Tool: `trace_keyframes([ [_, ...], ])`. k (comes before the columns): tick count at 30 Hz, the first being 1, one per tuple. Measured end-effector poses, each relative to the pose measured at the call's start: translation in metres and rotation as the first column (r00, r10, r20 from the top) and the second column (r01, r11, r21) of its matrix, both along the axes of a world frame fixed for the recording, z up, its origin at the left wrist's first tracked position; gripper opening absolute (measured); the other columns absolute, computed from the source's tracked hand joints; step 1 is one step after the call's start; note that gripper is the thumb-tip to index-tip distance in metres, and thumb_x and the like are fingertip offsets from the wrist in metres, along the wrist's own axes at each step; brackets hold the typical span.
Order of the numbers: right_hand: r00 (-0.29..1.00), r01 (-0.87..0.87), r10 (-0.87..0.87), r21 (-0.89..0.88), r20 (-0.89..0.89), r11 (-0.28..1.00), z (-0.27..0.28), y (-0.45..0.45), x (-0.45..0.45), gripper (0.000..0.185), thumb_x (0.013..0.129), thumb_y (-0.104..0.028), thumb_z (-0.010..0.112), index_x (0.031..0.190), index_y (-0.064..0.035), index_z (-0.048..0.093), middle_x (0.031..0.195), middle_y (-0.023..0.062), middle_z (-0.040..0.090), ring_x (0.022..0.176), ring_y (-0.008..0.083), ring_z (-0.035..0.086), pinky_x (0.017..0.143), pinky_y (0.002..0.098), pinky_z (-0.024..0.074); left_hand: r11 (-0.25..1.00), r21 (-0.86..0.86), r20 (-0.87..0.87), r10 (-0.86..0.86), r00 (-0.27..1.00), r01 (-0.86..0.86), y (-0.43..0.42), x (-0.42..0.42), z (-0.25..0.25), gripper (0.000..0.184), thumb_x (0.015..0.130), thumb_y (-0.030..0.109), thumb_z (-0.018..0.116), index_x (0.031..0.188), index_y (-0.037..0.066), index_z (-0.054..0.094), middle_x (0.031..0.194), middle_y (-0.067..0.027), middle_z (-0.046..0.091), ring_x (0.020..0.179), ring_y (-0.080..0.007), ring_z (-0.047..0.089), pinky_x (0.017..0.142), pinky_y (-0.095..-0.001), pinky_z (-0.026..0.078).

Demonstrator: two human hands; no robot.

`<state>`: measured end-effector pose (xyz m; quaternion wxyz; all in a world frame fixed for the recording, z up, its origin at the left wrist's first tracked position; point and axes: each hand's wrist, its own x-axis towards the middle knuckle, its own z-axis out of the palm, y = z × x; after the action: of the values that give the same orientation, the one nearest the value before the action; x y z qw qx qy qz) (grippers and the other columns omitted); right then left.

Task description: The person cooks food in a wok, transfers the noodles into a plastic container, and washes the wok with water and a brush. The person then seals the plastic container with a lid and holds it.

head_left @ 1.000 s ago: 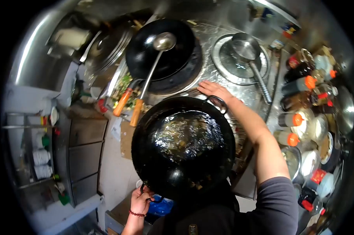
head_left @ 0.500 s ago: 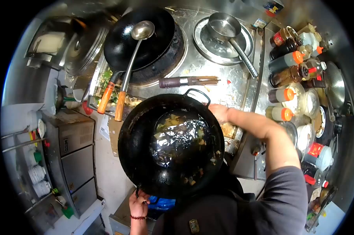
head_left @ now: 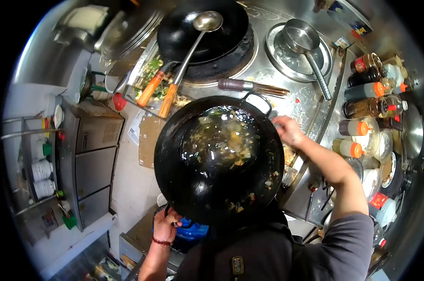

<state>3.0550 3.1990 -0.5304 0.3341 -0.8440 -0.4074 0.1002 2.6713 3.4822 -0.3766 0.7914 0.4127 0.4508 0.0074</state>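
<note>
A large black wok [head_left: 184, 182] is held tilted in front of me, with watery liquid and bits of food scraps [head_left: 226, 140] pooled toward its far side. More scraps cling to the wall at its lower right. My left hand [head_left: 165, 226] is closed around the small loop handle at the near left rim. At the right rim, the fingers of my right hand [head_left: 290, 131] are curled against the wok's edge; their tips are partly hidden. Beyond the wok, a bamboo brush [head_left: 252, 87] with a dark wrapped handle lies on the steel stove top.
A second wok [head_left: 174, 37] with a ladle [head_left: 181, 70] across it rests on the burner. A steel saucepan [head_left: 302, 36] stands in a round basin [head_left: 274, 51] at the back right. Sauce bottles [head_left: 364, 90] line the right side; a steel cabinet [head_left: 97, 159] stands left.
The view has shifted, moving the stove right in frame. The liquid has swung toward the wok's far side. My right hand has come out from behind the rim and shows more fully.
</note>
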Motion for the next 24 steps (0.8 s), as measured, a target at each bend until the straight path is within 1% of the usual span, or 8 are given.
trace_keyframes([
  [1,0.781,0.411,-0.262,0.150,-0.566,0.899,-0.009,-0.010,0.013,0.021,0.074,0.002,0.054,0.094,-0.0046,0.056,0.081,0.0020,0.053,0.069,0.0112,0.047,0.062,0.0239,0.0427,1.000,0.007,0.003,-0.007,1.000,0.007,0.000,-0.001,0.001,0.029,0.067,-0.007,0.042,0.095,-0.004,0.052,0.071,-0.0015,0.048,0.058,-0.0103,0.045,0.051,-0.0212,0.040],
  [4,0.856,0.469,-0.358,0.270,-0.373,0.841,0.087,-0.006,0.007,0.026,0.072,0.004,0.057,0.097,-0.0052,0.054,0.085,0.0001,0.053,0.074,0.0082,0.046,0.066,0.0216,0.0416,1.000,0.016,0.031,-0.025,0.999,0.024,-0.001,0.014,0.001,0.024,0.072,-0.004,0.045,0.095,-0.003,0.052,0.070,-0.0011,0.048,0.057,-0.0098,0.045,0.051,-0.0208,0.040],
  [8,0.981,0.002,-0.042,0.211,0.187,0.978,0.102,0.059,-0.024,0.033,0.065,0.008,0.057,0.095,-0.0056,0.051,0.090,0.0124,0.053,0.087,0.0286,0.053,0.077,0.0331,0.0430,0.986,0.031,0.064,-0.165,0.984,0.163,-0.005,0.037,0.004,0.010,0.077,0.001,0.046,0.085,0.000,0.052,0.070,-0.0023,0.052,0.057,-0.0084,0.049,0.050,-0.0176,0.037],
  [12,0.881,0.399,-0.398,0.049,0.254,0.915,0.042,0.132,-0.002,0.033,0.065,0.007,0.049,0.094,-0.0076,0.049,0.089,0.0155,0.045,0.084,0.0344,0.046,0.073,0.0413,0.0399,0.959,0.098,0.108,-0.275,0.955,0.265,-0.016,0.073,0.019,0.010,0.078,-0.003,0.044,0.082,0.000,0.052,0.071,-0.0037,0.054,0.060,-0.0098,0.053,0.050,-0.0189,0.039],
  [14,0.851,0.405,-0.464,0.254,0.248,0.878,0.037,0.167,-0.002,0.036,0.063,0.008,0.048,0.096,-0.0064,0.048,0.091,0.0161,0.047,0.084,0.0348,0.046,0.075,0.0424,0.0393,0.958,0.121,0.053,-0.268,0.962,0.260,-0.029,0.098,0.037,0.010,0.075,-0.004,0.045,0.084,-0.001,0.049,0.069,-0.0071,0.054,0.056,-0.0119,0.053,0.049,-0.0196,0.037],
  [18,0.935,0.251,-0.347,0.548,0.078,0.798,0.050,0.228,-0.030,0.038,0.062,0.010,0.046,0.099,-0.0017,0.047,0.096,0.0181,0.048,0.089,0.0352,0.047,0.080,0.0398,0.0397,0.931,0.185,-0.041,-0.313,0.949,0.315,-0.030,0.116,0.027,0.014,0.077,-0.004,0.043,0.090,-0.002,0.047,0.068,-0.0043,0.049,0.055,-0.0128,0.053,0.044,-0.0192,0.037],
  [20,0.990,0.137,-0.070,0.670,-0.126,0.730,0.062,0.236,-0.063,0.039,0.063,0.010,0.044,0.100,-0.0014,0.047,0.096,0.0179,0.048,0.093,0.0349,0.048,0.083,0.0378,0.0396,0.937,0.188,-0.015,-0.296,0.955,0.293,-0.026,0.128,0.029,0.016,0.077,-0.004,0.044,0.092,-0.003,0.046,0.067,-0.0030,0.046,0.053,-0.0134,0.054,0.043,-0.0191,0.037],
  [24,0.911,-0.268,0.388,0.516,-0.139,0.814,0.061,0.167,-0.130,0.045,0.061,0.011,0.045,0.103,-0.0044,0.048,0.102,0.0148,0.050,0.097,0.0336,0.048,0.084,0.0361,0.0401,0.954,0.135,0.015,-0.273,0.962,0.269,-0.023,0.137,0.025,0.017,0.077,-0.005,0.044,0.094,-0.003,0.046,0.066,-0.0021,0.043,0.053,-0.0139,0.053,0.044,-0.0208,0.039],
])
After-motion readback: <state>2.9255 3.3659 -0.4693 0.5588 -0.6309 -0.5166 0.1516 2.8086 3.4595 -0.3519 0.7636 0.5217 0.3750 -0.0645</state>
